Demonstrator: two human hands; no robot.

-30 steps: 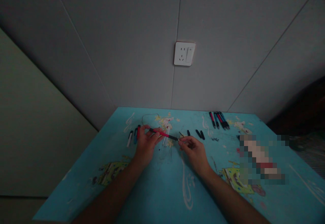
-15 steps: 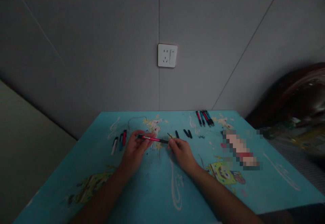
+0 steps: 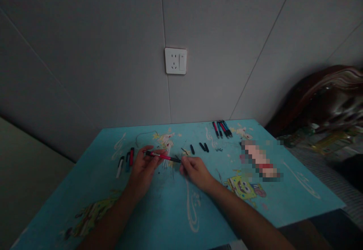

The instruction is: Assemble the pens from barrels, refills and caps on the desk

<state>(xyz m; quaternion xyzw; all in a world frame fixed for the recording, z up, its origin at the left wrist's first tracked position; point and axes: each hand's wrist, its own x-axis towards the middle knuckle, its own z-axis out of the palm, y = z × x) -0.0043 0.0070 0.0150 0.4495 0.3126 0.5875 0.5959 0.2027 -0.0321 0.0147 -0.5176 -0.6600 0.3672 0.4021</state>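
Note:
A red pen [image 3: 161,156] with black ends is held nearly level above the table. Around its barrel are the fingers of my left hand [image 3: 141,172]. My right hand [image 3: 195,170] is closed in a pinch at the pen's dark tip end; any small part between the fingertips is hidden. Behind the pen lie several thin white sticks, like refills [image 3: 166,159]. Left of my left hand are a white pen barrel [image 3: 120,167], a blue barrel [image 3: 127,163] and a red barrel [image 3: 132,157]. Short black tubes [image 3: 192,149] lie beyond my right hand.
Several red and blue pens [image 3: 222,129] lie together at the table's back right, with tiny dark pieces [image 3: 219,150] nearer. A pixelated long object [image 3: 259,161] rests on the right of the blue cartoon-print table [image 3: 176,212]. A wall socket [image 3: 176,61] is behind.
The view has turned slightly, so the scene sits further left. My hands still hold the red pen between them, with the right fingertips at its tip end.

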